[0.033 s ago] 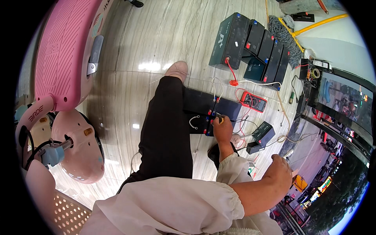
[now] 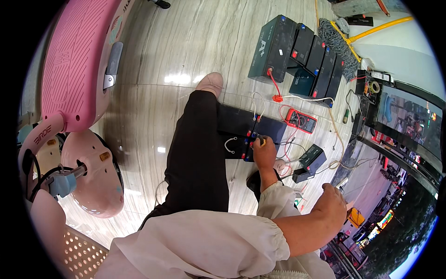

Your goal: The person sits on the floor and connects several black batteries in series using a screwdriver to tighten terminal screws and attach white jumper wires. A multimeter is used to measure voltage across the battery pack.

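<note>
Black rectangular batteries (image 2: 241, 132) being wired on floor: one hand (image 2: 264, 151) pinching small yellow-tipped tool (image 2: 263, 142) at terminals; other hand (image 2: 331, 204) loosely closed, empty; careful terminal alignment needed next.

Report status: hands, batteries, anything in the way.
Left hand on terminals of black batteries, gripping a small tool. Right hand raised, apart, grip unclear. Red multimeter and loose wires lie beside.
</note>
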Demonstrator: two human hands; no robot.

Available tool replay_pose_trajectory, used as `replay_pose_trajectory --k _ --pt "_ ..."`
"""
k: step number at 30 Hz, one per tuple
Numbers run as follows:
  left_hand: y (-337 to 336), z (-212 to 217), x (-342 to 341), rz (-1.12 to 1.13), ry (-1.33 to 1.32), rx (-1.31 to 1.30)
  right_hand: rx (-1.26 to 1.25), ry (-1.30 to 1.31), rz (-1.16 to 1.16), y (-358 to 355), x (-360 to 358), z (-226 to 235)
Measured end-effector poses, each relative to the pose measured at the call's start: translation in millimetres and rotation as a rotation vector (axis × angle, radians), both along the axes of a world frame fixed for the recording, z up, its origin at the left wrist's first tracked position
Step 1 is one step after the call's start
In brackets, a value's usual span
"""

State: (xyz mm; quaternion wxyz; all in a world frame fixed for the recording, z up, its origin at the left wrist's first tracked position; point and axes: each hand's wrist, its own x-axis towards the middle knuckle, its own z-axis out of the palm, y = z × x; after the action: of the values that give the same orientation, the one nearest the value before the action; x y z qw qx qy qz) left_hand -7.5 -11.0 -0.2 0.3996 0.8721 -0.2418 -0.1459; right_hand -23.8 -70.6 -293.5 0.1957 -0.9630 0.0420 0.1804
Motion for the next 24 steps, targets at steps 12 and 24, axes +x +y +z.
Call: replay_pose_trajectory --k 12,24 --pt "4.4 0.6 3.8 -0.028 0.001 -0.009 0.060 -0.058 0.084 21.8 27.6 -9.3" --pt "-1.1 -2.2 0.5 0.013 -0.002 -0.016 0.000 -0.111 0.188 23.1 25.4 -21.0"
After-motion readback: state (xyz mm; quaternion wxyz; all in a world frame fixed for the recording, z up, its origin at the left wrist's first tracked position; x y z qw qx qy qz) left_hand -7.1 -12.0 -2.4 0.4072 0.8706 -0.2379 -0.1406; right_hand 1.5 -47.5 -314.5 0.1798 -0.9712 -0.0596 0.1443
